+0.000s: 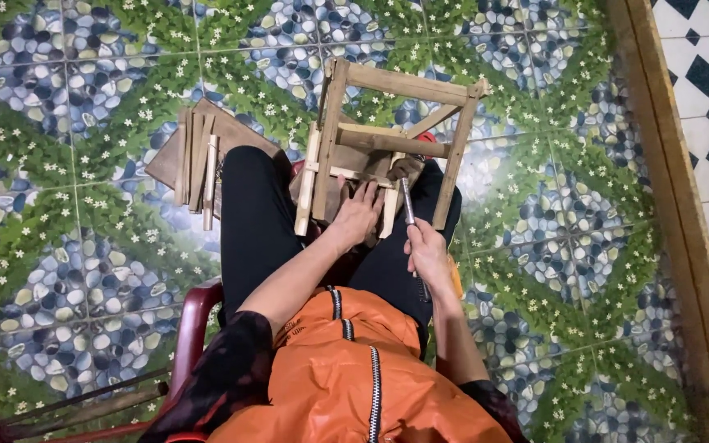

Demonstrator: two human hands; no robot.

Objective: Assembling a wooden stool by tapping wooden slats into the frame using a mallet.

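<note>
Left hand [359, 215] spread flat, palm down, fingers pointing far, pressing on the near lower part of a small wooden stool frame [387, 139] propped on the lap. Right hand [427, 250] curled into a fist around a slim metal tool [409, 209], probably a chisel or screwdriver; exact kind too small to tell. Tool's long axis running near to far, tip aimed far and slightly left, meeting the frame just right of the left hand's fingertips. Frame lying straight ahead of both hands, on the far side, tipped on its side with legs and rails showing; longer legs running near to far, cross rails running left to right. Left hand already touching the wood; right hand just behind it, touching only through the tool. Further left, a bundle of wooden slats [196, 160] resting on a brown board beside the left thigh, lengths also near to far. Below, a red plastic chair [194, 324] and a tiled floor [59, 246] with a pebble-and-flower pattern.
</note>
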